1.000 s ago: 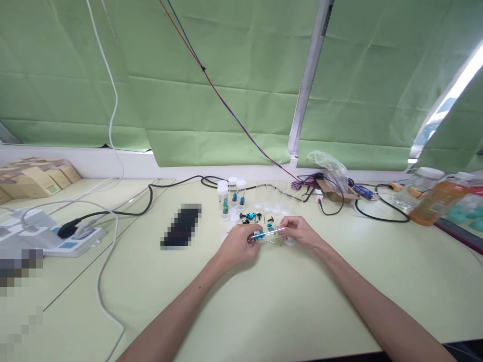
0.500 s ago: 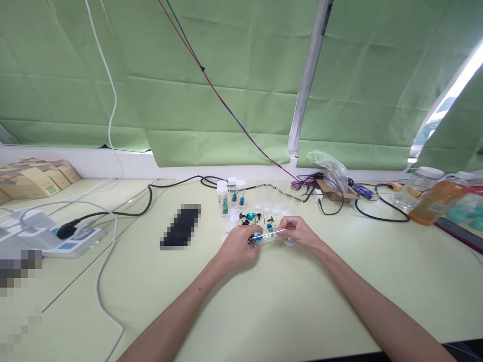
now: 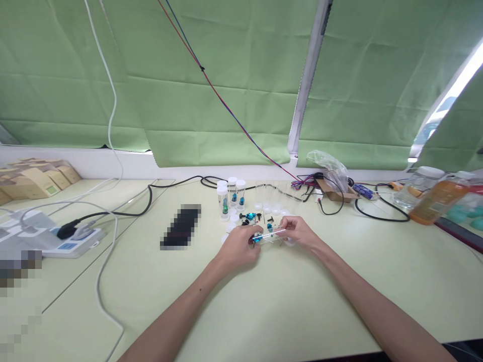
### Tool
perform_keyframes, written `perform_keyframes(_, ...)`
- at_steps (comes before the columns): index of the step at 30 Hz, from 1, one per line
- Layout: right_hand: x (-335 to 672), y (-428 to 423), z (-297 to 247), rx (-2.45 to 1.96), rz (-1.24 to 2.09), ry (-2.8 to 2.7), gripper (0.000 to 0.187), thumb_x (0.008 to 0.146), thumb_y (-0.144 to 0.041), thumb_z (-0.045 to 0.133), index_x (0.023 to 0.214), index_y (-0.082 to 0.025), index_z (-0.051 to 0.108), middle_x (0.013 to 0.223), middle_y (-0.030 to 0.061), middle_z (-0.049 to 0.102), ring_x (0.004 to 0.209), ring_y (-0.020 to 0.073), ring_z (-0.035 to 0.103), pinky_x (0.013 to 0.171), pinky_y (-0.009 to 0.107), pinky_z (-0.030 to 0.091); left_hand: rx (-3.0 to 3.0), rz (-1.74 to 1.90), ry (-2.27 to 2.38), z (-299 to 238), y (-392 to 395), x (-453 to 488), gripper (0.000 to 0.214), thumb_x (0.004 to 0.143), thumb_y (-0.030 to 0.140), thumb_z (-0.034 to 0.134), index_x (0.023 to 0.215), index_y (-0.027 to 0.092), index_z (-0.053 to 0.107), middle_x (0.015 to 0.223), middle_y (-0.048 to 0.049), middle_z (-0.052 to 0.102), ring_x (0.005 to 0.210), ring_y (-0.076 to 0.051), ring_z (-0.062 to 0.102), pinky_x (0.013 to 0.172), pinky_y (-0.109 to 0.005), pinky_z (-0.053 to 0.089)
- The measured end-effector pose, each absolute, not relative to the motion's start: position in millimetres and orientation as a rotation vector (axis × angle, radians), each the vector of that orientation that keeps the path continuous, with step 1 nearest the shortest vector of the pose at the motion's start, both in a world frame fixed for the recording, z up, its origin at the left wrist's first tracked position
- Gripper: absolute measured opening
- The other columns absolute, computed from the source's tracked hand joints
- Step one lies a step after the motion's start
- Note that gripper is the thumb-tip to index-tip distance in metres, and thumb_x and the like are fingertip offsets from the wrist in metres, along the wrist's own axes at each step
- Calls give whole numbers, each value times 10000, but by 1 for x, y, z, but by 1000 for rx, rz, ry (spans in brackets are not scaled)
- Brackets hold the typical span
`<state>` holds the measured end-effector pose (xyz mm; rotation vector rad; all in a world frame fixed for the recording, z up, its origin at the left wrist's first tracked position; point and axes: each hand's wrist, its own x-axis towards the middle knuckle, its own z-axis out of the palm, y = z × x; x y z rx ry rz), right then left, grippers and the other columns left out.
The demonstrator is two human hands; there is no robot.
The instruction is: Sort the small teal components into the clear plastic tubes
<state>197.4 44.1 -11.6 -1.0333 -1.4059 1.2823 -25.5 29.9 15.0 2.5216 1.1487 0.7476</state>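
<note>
Our left hand (image 3: 241,246) and right hand (image 3: 298,232) grip a clear vial (image 3: 269,234) above the pale-green tabletop (image 3: 264,311), green blinds (image 3: 226,100) behind.

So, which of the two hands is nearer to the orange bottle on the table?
Right. The right hand lies left of the orange bottle, well apart from it; the left hand is even farther left, gripping the other end of the clear tube both hold.
</note>
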Motion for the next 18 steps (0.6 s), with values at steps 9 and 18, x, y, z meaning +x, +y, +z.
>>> perform_keyframes(9,197,45,-11,-1051,1283,-1397,421,524,-382,868,579,-184,501,577,-23,601,526,121,549,496,243,369,2535,767,1156,15,28,-24,282,649,89,497,868,200,636,697,-16,593,629,-165,510,571,-258,317)
perform_keyframes(18,196,44,-11,-1055,1280,-1369,415,506,-352,877,583,-187,503,589,-17,623,555,131,583,508,241,399,2526,779,1160,14,28,-23,280,651,85,498,862,199,643,697,-20,605,633,-167,520,563,-259,314)
